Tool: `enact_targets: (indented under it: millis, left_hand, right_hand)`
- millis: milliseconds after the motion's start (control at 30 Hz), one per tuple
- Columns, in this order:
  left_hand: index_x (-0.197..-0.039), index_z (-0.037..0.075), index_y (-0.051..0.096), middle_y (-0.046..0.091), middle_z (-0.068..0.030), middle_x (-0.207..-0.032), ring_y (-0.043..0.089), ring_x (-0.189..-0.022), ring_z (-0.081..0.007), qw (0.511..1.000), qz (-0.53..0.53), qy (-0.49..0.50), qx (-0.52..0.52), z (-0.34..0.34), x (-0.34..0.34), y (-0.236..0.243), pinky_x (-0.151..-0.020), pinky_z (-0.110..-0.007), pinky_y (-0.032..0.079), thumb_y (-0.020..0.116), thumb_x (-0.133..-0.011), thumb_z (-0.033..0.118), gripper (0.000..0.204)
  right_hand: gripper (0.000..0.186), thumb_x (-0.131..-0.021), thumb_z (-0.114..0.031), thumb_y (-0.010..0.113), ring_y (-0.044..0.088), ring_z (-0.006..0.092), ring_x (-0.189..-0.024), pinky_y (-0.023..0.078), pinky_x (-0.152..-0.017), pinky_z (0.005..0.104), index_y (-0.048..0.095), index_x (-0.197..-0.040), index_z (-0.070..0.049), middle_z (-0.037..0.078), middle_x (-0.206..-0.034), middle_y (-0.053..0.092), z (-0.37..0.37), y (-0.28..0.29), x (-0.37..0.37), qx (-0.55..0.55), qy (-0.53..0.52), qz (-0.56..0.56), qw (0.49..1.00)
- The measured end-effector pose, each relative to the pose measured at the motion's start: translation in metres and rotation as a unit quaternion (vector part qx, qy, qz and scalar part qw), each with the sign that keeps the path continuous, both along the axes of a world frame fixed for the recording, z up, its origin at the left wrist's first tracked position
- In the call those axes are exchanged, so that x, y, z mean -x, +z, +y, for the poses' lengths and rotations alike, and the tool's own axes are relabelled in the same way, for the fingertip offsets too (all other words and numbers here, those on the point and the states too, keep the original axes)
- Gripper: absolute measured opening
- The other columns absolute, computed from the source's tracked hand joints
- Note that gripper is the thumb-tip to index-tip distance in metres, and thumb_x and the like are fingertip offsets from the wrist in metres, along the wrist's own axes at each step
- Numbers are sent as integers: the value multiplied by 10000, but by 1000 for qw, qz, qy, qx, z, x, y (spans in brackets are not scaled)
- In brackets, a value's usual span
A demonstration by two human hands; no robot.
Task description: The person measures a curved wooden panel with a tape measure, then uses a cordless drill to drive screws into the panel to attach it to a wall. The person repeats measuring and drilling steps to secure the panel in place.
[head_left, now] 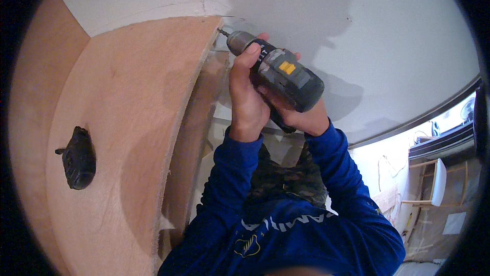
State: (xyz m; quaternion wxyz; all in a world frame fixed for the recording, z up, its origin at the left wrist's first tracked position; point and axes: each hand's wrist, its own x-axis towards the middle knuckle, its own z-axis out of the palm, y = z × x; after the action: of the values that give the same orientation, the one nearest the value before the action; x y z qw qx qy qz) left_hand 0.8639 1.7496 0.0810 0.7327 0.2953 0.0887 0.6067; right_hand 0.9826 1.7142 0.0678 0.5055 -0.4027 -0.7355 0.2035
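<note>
A dark grey cordless drill (288, 77) with a yellow patch is held in both my hands. My left hand (246, 90) wraps round the front of its body, thumb on top behind the chuck. Below the drill, my right hand (309, 118) grips the handle, mostly hidden by the body. The bit (222, 32) points to the far left, close to the far corner of a plywood panel's edge; I cannot tell whether it touches. The plywood panel (132, 87) lies to my left with its layered edge facing me.
On the panel lies a black object (79, 158), perhaps a tape measure. A brown wooden piece (196, 128) runs under the panel edge. A white wall (398, 46) rises ahead and right. A pale chair-like piece (438, 181) stands far right, lower down.
</note>
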Motion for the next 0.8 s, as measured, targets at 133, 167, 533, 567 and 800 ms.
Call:
enact_targets:
  millis: [133, 167, 533, 567, 800]
  left_hand:
    - [-1335, 0, 499, 694, -247, -1071, 683, -1059, -387, 998, 45, 31, -7, 1, -2, -2, -892, -454, 570, 561, -942, 472, 617]
    - [-1339, -2, 495, 693, -249, -1071, 684, -1058, -388, 998, 50, 34, -6, 2, -2, -2, -893, -452, 570, 559, -941, 473, 623]
    - [-1387, -26, 437, 683, -269, -1077, 673, -1070, -392, 998, 60, 20, -18, -1, -1, -4, -934, -455, 545, 571, -938, 456, 672]
    - [-1390, -26, 433, 682, -270, -1080, 671, -1073, -392, 997, 68, 23, -21, 0, -1, -5, -937, -456, 542, 571, -938, 453, 672]
    - [-1322, -12, 489, 681, -164, -1078, 681, -991, -249, 998, 48, 22, -28, 3, 1, -12, -887, -377, 541, 630, -933, 412, 593]
  right_hand:
    - [359, -823, -132, 763, 703, 298, -1005, 531, -900, 361, 688, -1171, -86, 117, -1101, 731, 1, 1, -3, -6, -3, -10, 1000]
    - [368, -814, -123, 768, 703, 292, -1011, 528, -908, 356, 686, -1171, -81, 115, -1102, 731, 1, 0, -3, -35, -9, -35, 999]
    - [436, -786, -90, 772, 692, 271, -1050, 513, -947, 339, 660, -1207, -62, 118, -1162, 715, -2, -15, -5, 4, -6, 6, 1000]
    - [441, -780, -89, 775, 693, 270, -1045, 512, -949, 339, 658, -1205, -57, 118, -1160, 715, -2, -16, -5, -4, -10, -2, 1000]
    - [451, -779, -85, 793, 693, 209, -1025, 526, -923, 327, 647, -1201, -21, 116, -1138, 721, -5, -19, -4, 59, 23, 128, 990]
